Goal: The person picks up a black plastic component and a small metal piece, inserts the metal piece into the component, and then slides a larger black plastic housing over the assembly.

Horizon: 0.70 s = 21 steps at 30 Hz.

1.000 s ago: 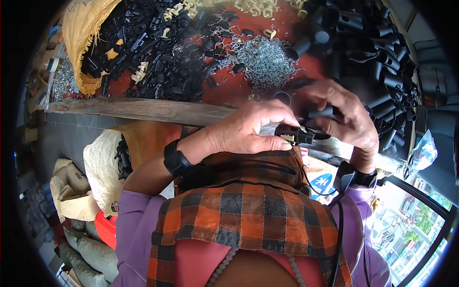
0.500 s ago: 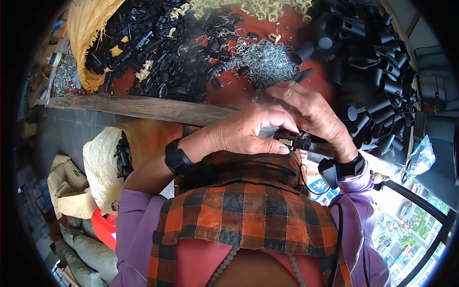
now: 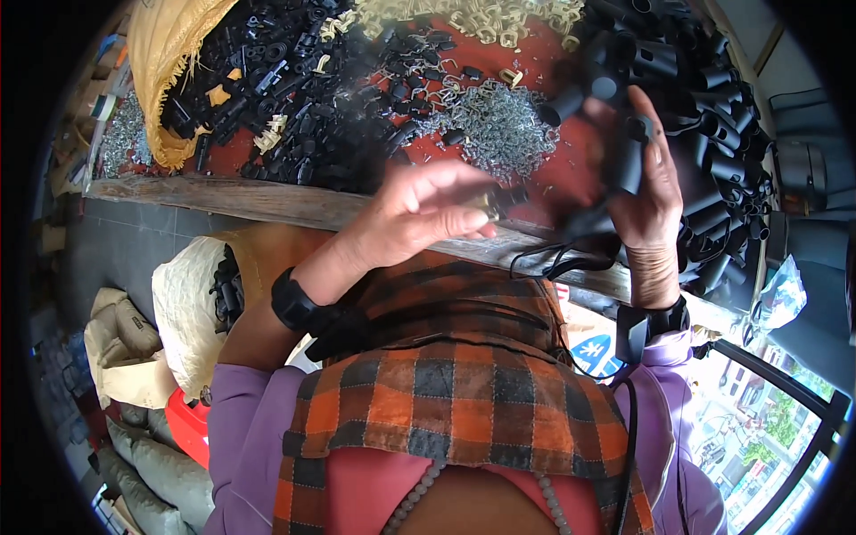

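My left hand [image 3: 415, 217], slightly blurred, pinches a small black plastic part with a cream clip [image 3: 486, 203] between thumb and fingers, over the table's near edge. To its right, my right hand [image 3: 655, 192] is raised at the pile of black tubes. Its fingers close round a black plastic tube [image 3: 626, 160], held roughly upright; the fingers on its left side are smeared by motion. Silver metal pieces [image 3: 504, 129] lie heaped on the red tabletop [image 3: 428, 160] beyond my hands. More black tubes [image 3: 722, 160] are piled on the right.
Small black parts [image 3: 312, 125] spread across the left of the table, beside a yellow woven sack [image 3: 169, 80]. Cream clips [image 3: 499, 22] lie at the far side. A wooden edge [image 3: 267, 198] borders the table. Below left stands a white sack [image 3: 192, 303] holding black pieces.
My right hand has moved up and right, away from the left hand, and now holds a black tube. My left hand has shifted left and slightly up with the small part.
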Each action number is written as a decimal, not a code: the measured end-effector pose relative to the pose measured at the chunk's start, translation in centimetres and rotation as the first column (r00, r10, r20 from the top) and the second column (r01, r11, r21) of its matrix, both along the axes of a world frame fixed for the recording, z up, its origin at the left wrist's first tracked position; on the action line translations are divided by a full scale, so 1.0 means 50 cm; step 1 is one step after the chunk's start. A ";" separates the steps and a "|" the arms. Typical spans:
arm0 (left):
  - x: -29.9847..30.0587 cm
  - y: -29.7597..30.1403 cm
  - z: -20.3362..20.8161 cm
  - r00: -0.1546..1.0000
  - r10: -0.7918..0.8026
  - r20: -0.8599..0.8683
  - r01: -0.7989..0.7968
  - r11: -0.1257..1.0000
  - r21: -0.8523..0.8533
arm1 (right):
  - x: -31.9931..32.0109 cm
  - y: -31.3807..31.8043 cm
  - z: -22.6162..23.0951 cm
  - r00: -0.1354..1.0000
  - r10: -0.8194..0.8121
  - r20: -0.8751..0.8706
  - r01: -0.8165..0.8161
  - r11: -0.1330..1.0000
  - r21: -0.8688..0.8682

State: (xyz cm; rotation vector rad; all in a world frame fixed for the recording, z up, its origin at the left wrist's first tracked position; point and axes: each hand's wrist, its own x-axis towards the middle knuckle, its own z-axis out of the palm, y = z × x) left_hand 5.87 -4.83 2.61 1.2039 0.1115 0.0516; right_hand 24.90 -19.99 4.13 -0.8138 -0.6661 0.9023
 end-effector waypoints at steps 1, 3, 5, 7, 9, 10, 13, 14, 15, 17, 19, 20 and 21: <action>-0.001 0.003 0.000 1.000 0.000 0.002 0.000 1.000 0.000 | 0.004 -0.001 -0.001 0.995 0.077 -0.068 -0.075 0.996 0.042; -0.005 0.013 -0.002 0.996 0.086 0.008 -0.086 0.995 -0.060 | -0.005 0.001 0.000 0.985 0.155 -0.080 -0.159 0.986 -0.054; -0.007 0.016 0.000 0.991 0.133 0.011 -0.132 0.987 -0.090 | -0.021 0.002 0.002 0.948 0.294 -0.123 -0.316 0.918 -0.241; -0.008 0.016 0.010 0.989 0.145 -0.028 -0.147 0.983 -0.108 | -0.043 0.006 0.005 0.949 0.299 -0.105 -0.316 0.902 -0.294; -0.010 0.013 0.013 0.987 0.154 -0.048 -0.158 0.980 -0.119 | -0.062 0.012 0.009 0.950 0.304 -0.070 -0.306 0.865 -0.397; -0.010 0.010 0.014 0.990 0.117 -0.072 -0.124 0.987 -0.101 | -0.066 0.015 0.010 0.949 0.308 -0.071 -0.310 0.864 -0.398; -0.011 0.006 0.018 0.992 0.044 -0.121 -0.053 0.996 -0.071 | -0.075 0.021 0.019 0.922 0.341 0.184 -0.203 0.830 -0.520; -0.012 0.006 0.020 0.990 0.040 -0.136 -0.045 0.998 -0.036 | -0.079 0.023 0.024 0.921 0.342 0.185 -0.203 0.829 -0.522; -0.013 0.006 0.022 0.988 0.036 -0.151 -0.036 0.999 0.000 | -0.084 0.025 0.031 0.892 0.356 0.279 -0.161 0.827 -0.539; -0.016 0.006 0.024 0.986 0.036 -0.165 -0.030 0.999 0.034 | -0.092 0.029 0.040 0.804 0.381 0.456 -0.075 0.826 -0.558; -0.019 0.004 0.025 0.983 0.037 -0.180 -0.025 0.997 0.069 | -0.096 0.030 0.036 0.785 0.368 0.498 -0.052 0.840 -0.539; -0.021 0.004 0.025 0.982 0.037 -0.187 -0.021 0.996 0.086 | -0.099 0.030 0.032 0.766 0.351 0.539 -0.026 0.855 -0.519; -0.023 0.003 0.027 0.981 0.040 -0.187 -0.024 0.996 0.085 | -0.101 0.031 0.030 0.745 0.332 0.579 -0.002 0.868 -0.496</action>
